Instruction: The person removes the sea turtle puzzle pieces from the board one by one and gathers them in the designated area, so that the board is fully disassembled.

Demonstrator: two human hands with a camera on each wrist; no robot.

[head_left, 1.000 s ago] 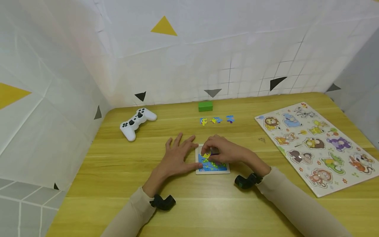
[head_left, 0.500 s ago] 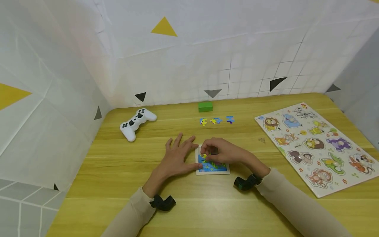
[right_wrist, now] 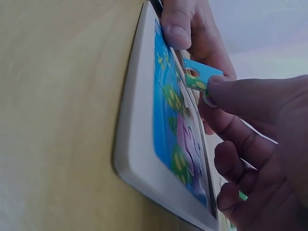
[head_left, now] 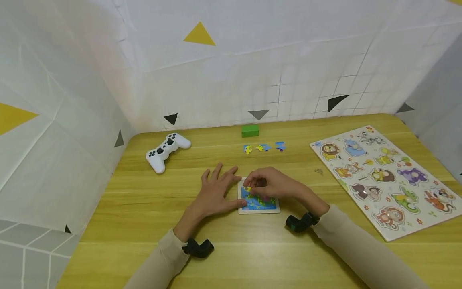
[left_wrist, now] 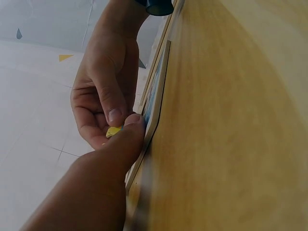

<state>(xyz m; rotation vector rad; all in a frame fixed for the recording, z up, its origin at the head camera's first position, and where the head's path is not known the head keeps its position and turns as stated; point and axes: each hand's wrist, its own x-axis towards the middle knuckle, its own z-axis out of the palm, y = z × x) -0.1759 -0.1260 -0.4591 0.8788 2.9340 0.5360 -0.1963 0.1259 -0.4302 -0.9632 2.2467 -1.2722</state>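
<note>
A small jigsaw puzzle [head_left: 249, 212] in a pale wooden frame lies on the table, its lower part filled with blue, green and yellow pieces. My left hand [head_left: 217, 193] is spread flat at the frame's left side, thumb over its edge. Over the upper part of the puzzle, my right hand [head_left: 274, 184] pinches a puzzle piece [right_wrist: 203, 71] between thumb and index finger. Blue and green show on that piece in the right wrist view, held tilted just above the frame. My right fingers hide part of the puzzle in the head view.
Three loose puzzle pieces [head_left: 263, 147] lie in a row beyond the frame, with a green block [head_left: 250, 131] behind them. A white game controller [head_left: 167, 150] sits at the back left. A large animal puzzle board [head_left: 364, 176] covers much of the right side.
The right hand's fingertips have shifted slightly left over the puzzle, still pinching the piece. The left hand keeps its place at the frame.
</note>
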